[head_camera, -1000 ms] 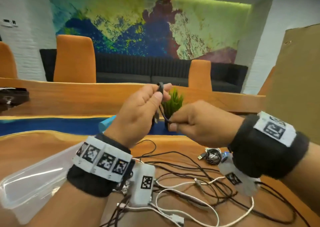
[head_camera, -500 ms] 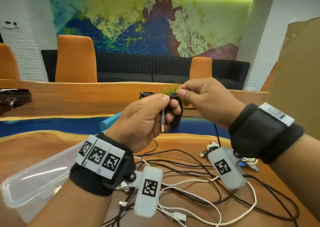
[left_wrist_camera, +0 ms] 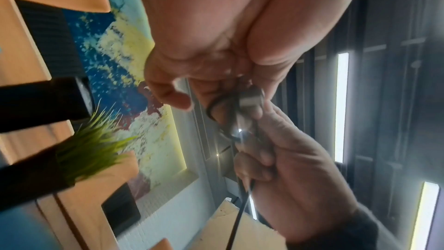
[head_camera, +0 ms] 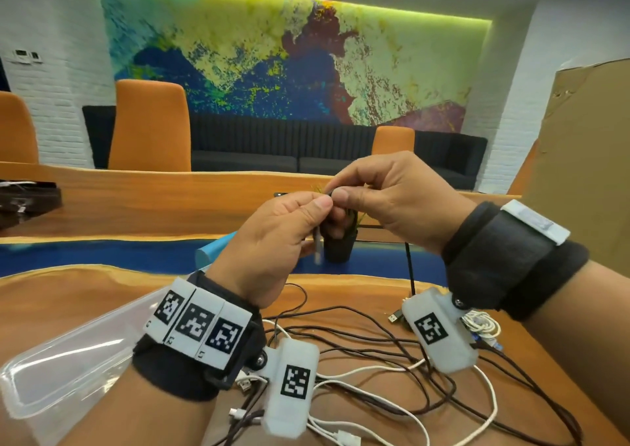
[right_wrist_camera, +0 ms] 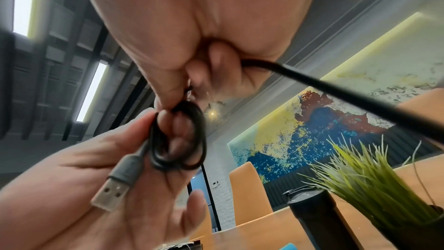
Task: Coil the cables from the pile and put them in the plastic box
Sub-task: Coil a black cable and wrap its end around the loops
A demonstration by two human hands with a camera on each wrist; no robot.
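Note:
My left hand [head_camera: 325, 213] is raised above the table and holds a small coil of black cable [right_wrist_camera: 202, 136] wound round its fingers. The cable's grey USB plug [right_wrist_camera: 115, 191] hangs below the left palm. My right hand [head_camera: 335, 193] pinches the same cable at the top of the coil, right beside the left thumb. The loose tail [head_camera: 409, 265] drops from the right hand to the table. A tangled pile of black and white cables [head_camera: 375, 360] lies on the wooden table under both wrists. The clear plastic box [head_camera: 68, 360] sits at the lower left.
A small potted green plant [head_camera: 341, 244] and a black bottle [right_wrist_camera: 312, 216] stand just behind the hands. A light blue roll [head_camera: 211, 251] lies beyond the box. A bundled white cable [head_camera: 484, 323] lies at the right, with cardboard [head_camera: 579, 155] standing beyond it.
My right hand rose from below the left hand and came over its top with the cable, laying another turn on the coil. The left hand stayed raised in about the same place.

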